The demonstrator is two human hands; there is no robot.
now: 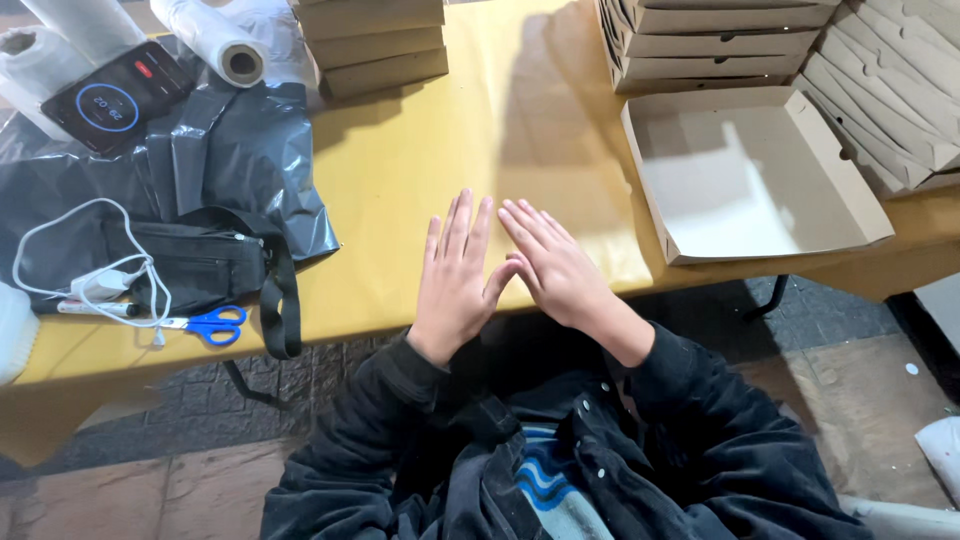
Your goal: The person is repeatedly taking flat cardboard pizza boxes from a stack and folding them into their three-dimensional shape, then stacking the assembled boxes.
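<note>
Grip: left hand [455,275], right hand [553,265] flat, spread, empty | table [400,160] | wrists sleeve-hidden

Taking the yellow table [400,170] as the landmark: two bare hands lie flat at its near edge, the left hand [455,280] and the right hand [552,268], thumbs touching. One open cardboard box [750,175] sits at the table's right end. Two stacks of closed flat boxes show behind it on the far right [720,40], and one more stack at the table's far middle [370,45]. At the left end lie one pair of blue-handled scissors [210,324], one black pouch [190,265], one white cable [90,260], one phone [115,97] and three rolls of clear film [215,40].
</note>
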